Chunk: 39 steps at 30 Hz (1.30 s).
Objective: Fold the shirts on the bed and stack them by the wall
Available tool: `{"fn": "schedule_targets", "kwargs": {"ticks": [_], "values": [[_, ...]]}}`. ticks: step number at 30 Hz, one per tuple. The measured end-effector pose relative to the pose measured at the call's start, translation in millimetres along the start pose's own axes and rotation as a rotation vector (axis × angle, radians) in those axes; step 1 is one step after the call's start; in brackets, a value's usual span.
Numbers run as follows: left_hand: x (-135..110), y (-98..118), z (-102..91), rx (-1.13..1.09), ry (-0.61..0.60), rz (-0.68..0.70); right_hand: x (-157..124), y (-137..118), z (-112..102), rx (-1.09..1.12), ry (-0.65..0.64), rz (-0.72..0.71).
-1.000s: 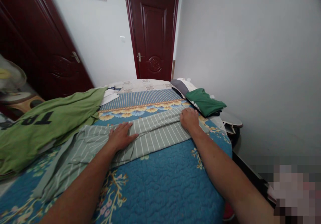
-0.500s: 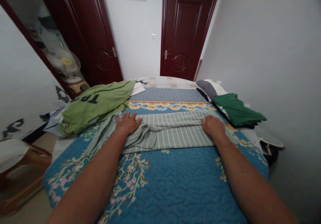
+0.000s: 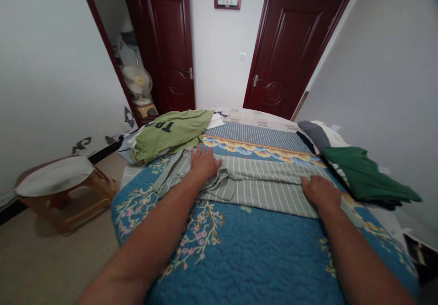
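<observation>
A grey-green garment with white stripes [image 3: 273, 196] lies across the bed, folded into a long band. Its left end is bunched and creased; which kind of garment it is I cannot tell. My left hand [image 3: 204, 162] rests on that bunched end, palm down with fingers spread. Over at the right end, my right hand [image 3: 321, 192] lies flat on the cloth, its thumb towards the middle. Neither hand lifts the fabric. Underneath is a blue quilted bedspread [image 3: 260, 255] with flower branches.
A pile topped by a green printed T-shirt [image 3: 171, 134] lies at the bed's left. On the right are a dark green folded garment [image 3: 366, 170] and a grey and white one [image 3: 316, 134]. A stool [image 3: 65, 182] stands left of the bed, a fan [image 3: 138, 80] beyond.
The view has turned left, so everything sits further right and the stool shows more fully. Both hands stay on the striped garment, which looks much the same.
</observation>
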<state>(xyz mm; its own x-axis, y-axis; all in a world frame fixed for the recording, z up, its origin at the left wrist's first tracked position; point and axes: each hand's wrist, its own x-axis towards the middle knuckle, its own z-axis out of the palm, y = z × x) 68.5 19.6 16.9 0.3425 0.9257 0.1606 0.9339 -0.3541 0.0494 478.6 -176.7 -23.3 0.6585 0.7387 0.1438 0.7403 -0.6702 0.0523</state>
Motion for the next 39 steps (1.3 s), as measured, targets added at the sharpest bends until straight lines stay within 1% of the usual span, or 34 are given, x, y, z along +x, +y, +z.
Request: {"fn": "schedule_targets", "kwargs": {"ticks": [2,5,7,9,11,13,15,17,19,21,22,24,26,28,30,32,33,34,36,37,39], "values": [[-9.5,11.4,3.6,-0.055,-0.067,0.091,0.9,1.9,3.8,0.005,0.007,-0.006],[-20.1,18.9,8.9,-0.091,-0.093,0.134,0.8,3.1,6.9,0.007,0.019,-0.016],[-24.5,14.7,10.1,-0.105,-0.122,0.156,-0.7,2.9,7.2,0.012,0.033,-0.021],[-27.9,5.8,10.0,-0.126,-0.164,0.188,-3.1,2.4,6.8,0.019,0.052,-0.020],[-31.1,-3.4,10.5,-0.149,-0.165,0.199,-5.6,1.8,5.8,0.027,0.071,-0.023],[-33.2,-9.8,11.8,-0.179,-0.136,0.186,-8.0,0.9,4.1,0.039,0.113,-0.031],[-31.9,-13.0,12.9,-0.240,-0.092,0.157,-9.9,-1.6,1.3,0.071,0.222,-0.067],[-25.8,-14.8,12.5,-0.334,-0.029,0.140,-11.2,-7.4,-2.7,0.138,0.385,-0.157],[-16.6,-16.5,10.5,-0.435,0.058,0.159,-12.3,-18.7,-8.1,0.235,0.522,-0.283],[-8.6,-17.3,7.9,-0.492,0.124,0.185,-14.3,-37.1,-16.0,0.334,0.569,-0.396],[-6.4,-16.9,6.8,-0.494,0.135,0.187,-15.8,-49.2,-21.1,0.375,0.562,-0.441],[-6.6,-13.2,6.0,-0.444,0.124,0.179,-20.6,-79.2,-33.6,0.432,0.488,-0.527],[-12.0,-7.0,7.3,-0.337,0.098,0.192,-27.8,-116.1,-47.3,0.469,0.373,-0.603],[-18.8,-0.9,9.9,-0.226,0.080,0.192,-37.4,-157.1,-58.3,0.524,0.285,-0.677],[-23.1,2.1,12.9,-0.158,0.055,0.158,-48.3,-197.4,-62.7,0.566,0.192,-0.762],[-23.2,1.7,15.1,-0.127,0.024,0.115,-58.3,-231.3,-59.7,0.560,0.083,-0.807],[-21.8,0.6,15.8,-0.113,0.008,0.099,-62.1,-244.2,-56.2,0.538,0.024,-0.805],[-19.9,-0.7,16.3,-0.097,-0.007,0.089,-64.9,-253.7,-52.1,0.522,-0.017,-0.781],[-15.5,-3.1,16.6,-0.063,-0.037,0.080,-66.9,-262.1,-44.1,0.498,-0.076,-0.747],[-13.6,-4.0,16.6,-0.048,-0.050,0.080,-66.3,-261.3,-41.1,0.490,-0.091,-0.732],[-11.1,-4.9,16.6,-0.026,-0.066,0.086,-62.7,-251.8,-37.6,0.473,-0.104,-0.711]]}}
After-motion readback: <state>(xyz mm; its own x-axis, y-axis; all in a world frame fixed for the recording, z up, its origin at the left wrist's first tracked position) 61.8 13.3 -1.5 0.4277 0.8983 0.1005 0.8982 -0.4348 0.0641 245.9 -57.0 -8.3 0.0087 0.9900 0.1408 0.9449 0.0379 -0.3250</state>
